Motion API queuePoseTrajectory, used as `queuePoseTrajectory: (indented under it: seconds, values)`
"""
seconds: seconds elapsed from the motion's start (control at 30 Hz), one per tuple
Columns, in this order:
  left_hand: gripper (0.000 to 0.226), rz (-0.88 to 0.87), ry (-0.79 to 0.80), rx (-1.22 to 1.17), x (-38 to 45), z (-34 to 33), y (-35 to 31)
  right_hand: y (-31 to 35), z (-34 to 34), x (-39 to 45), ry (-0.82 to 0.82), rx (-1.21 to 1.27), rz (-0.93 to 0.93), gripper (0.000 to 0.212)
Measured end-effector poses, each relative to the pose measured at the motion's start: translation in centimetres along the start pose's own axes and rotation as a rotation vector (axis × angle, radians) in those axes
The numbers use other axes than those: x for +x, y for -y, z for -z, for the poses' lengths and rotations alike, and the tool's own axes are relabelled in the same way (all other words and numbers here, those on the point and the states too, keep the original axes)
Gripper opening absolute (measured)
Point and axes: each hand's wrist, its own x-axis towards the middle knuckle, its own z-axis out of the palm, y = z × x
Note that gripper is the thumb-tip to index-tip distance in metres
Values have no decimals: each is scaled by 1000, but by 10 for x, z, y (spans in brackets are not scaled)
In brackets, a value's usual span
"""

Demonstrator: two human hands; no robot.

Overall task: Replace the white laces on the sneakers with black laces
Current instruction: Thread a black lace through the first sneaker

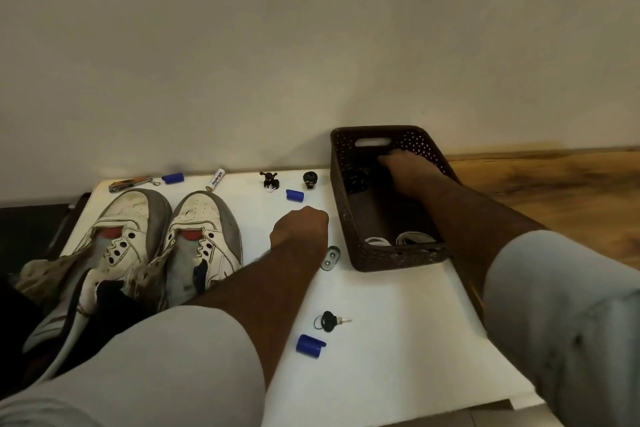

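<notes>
Two worn white and grey sneakers (pixel 138 239) (pixel 204 236) stand side by side on the left of the white table (pixel 398 322), with bare eyelets and no laces in them. A dark bundle of black laces (pixel 356 178) lies at the far end of the brown woven basket (pixel 398 258). Coiled white laces (pixel 412 238) lie at its near end. My right hand (pixel 405 172) is inside the basket, palm down, with its fingers stretched toward the far wall just right of the black bundle. My left hand (pixel 301 225) rests on the table as a fist between the sneakers and the basket, holding nothing I can see.
Small items are scattered on the table: blue caps (pixel 310 346) (pixel 295 195) (pixel 172 178), a black key (pixel 330 321), a metal plate (pixel 330 257), a white battery (pixel 216 179), two dark figurines (pixel 269 180) (pixel 310 179) and a pocket tool (pixel 130 183). A wall stands behind, and a wooden surface (pixel 554 184) lies to the right.
</notes>
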Motion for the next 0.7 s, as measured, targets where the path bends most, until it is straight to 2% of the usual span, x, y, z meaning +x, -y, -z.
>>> queuePoseTrajectory:
  seconds: [0.17,0.47,0.6,0.7]
  values:
    - [47,2,4,17,7,-1,0,-4,-9,17,70,-88,-54,37]
    - [48,-14,-4,2,10,-5,2,-2,0,19,-93,-74,-135,34]
    - [46,0,21,-100,-3,-3,6,2,40,-4,-208,19,-168,32]
    - [55,25,78,-239,-31,7,14,15,87,-32,-267,80,-131,24]
